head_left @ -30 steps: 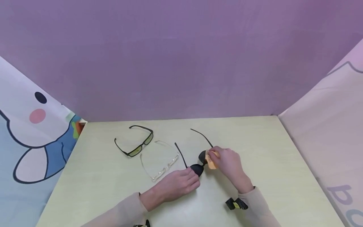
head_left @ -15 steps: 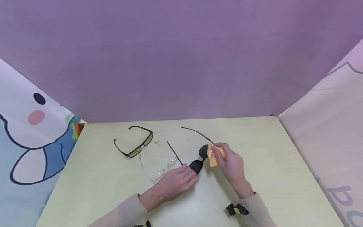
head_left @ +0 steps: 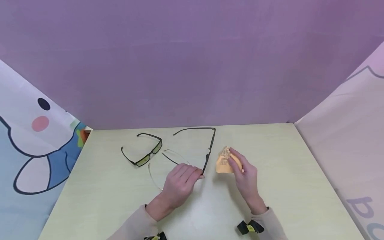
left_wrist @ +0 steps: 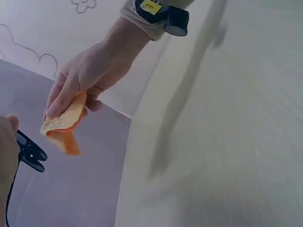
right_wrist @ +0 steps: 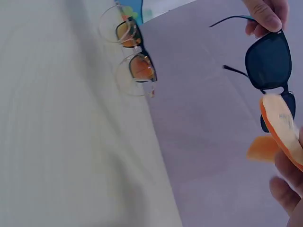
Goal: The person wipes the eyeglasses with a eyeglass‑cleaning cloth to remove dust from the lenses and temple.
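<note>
My left hand [head_left: 181, 185] pinches black sunglasses [head_left: 212, 141] by one end of the frame. They are raised above the table and turned nearly edge-on in the head view, arms unfolded toward the left. In the right wrist view a large dark lens [right_wrist: 269, 61] faces the camera, below the fingers of the left hand [right_wrist: 267, 14]. My right hand [head_left: 247, 181] holds an orange cloth [head_left: 224, 162] with dark print between thumb and fingers. The cloth [left_wrist: 66, 123] hangs folded in the left wrist view. In the head view a gap separates cloth and sunglasses.
Black-framed glasses with yellow-green lenses [head_left: 143, 160] lie unfolded at the back left of the table [head_left: 288, 186]. Clear-framed glasses [head_left: 153, 178] lie nearer, partly hidden by my left hand. A purple panel [head_left: 192, 66] stands behind the table, with printed cloth on both sides.
My left hand has lifted and turned the sunglasses from lenses showing to edge-on. The cloth in my right hand has come away from the lens, and its print now shows.
</note>
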`<action>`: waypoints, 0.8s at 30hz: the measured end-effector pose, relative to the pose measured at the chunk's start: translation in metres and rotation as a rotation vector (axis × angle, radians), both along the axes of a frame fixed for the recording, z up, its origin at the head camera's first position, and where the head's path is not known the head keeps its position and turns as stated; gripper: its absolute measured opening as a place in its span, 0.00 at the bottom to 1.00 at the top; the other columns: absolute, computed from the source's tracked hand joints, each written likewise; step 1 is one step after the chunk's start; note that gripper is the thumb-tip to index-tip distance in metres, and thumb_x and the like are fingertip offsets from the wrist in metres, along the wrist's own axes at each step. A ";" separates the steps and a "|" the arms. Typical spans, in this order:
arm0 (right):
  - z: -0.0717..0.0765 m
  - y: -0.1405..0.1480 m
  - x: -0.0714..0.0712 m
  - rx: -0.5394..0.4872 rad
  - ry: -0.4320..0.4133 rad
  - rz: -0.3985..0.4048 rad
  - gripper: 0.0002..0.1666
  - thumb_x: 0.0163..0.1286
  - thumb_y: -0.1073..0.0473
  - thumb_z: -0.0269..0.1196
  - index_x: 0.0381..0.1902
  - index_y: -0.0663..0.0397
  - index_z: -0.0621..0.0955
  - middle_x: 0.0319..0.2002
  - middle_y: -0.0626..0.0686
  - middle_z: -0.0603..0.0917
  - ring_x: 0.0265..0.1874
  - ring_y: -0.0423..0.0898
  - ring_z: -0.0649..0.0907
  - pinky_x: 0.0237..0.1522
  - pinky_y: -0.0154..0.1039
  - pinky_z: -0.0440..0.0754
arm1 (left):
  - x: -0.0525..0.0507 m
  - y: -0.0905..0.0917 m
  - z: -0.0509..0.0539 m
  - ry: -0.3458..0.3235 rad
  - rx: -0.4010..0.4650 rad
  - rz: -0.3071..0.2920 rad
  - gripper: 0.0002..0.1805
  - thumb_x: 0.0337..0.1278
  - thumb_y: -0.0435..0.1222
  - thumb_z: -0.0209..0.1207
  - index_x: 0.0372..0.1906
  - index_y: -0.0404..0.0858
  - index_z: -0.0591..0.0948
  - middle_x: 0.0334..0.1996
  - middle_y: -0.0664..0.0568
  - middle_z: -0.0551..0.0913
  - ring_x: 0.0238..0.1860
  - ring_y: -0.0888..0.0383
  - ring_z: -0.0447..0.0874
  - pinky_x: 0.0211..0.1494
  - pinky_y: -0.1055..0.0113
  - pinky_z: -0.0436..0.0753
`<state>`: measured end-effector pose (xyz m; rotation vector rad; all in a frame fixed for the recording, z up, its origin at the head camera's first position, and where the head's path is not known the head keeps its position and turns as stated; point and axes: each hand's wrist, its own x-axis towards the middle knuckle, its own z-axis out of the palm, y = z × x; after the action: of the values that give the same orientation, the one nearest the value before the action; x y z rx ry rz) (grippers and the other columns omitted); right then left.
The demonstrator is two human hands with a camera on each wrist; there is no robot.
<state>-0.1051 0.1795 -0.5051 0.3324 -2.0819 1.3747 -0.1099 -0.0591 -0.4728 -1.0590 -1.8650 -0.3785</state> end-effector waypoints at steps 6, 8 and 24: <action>0.008 -0.008 0.004 0.008 0.012 0.096 0.29 0.62 0.82 0.64 0.62 0.68 0.81 0.46 0.66 0.89 0.34 0.31 0.82 0.26 0.21 0.75 | 0.001 0.002 0.006 -0.083 0.222 -0.086 0.12 0.74 0.37 0.59 0.36 0.34 0.86 0.30 0.50 0.89 0.28 0.58 0.86 0.34 0.67 0.86; 0.011 -0.012 0.006 0.001 0.004 0.090 0.26 0.63 0.81 0.64 0.60 0.67 0.82 0.48 0.65 0.89 0.37 0.30 0.82 0.31 0.19 0.75 | 0.002 0.003 0.008 -0.141 0.303 -0.106 0.12 0.73 0.36 0.60 0.36 0.33 0.86 0.29 0.49 0.89 0.28 0.57 0.87 0.34 0.66 0.87; 0.018 -0.064 0.027 -0.242 0.001 0.180 0.18 0.66 0.79 0.64 0.52 0.66 0.86 0.48 0.53 0.90 0.48 0.39 0.87 0.53 0.31 0.84 | 0.020 0.021 0.018 -0.668 0.849 -0.247 0.08 0.53 0.19 0.69 0.37 0.29 0.86 0.32 0.41 0.87 0.36 0.62 0.87 0.40 0.74 0.87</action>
<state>-0.0780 0.1160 -0.4870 0.4254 -1.8952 1.7120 -0.0896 -0.0378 -0.4543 -0.5806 -1.7962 -1.6586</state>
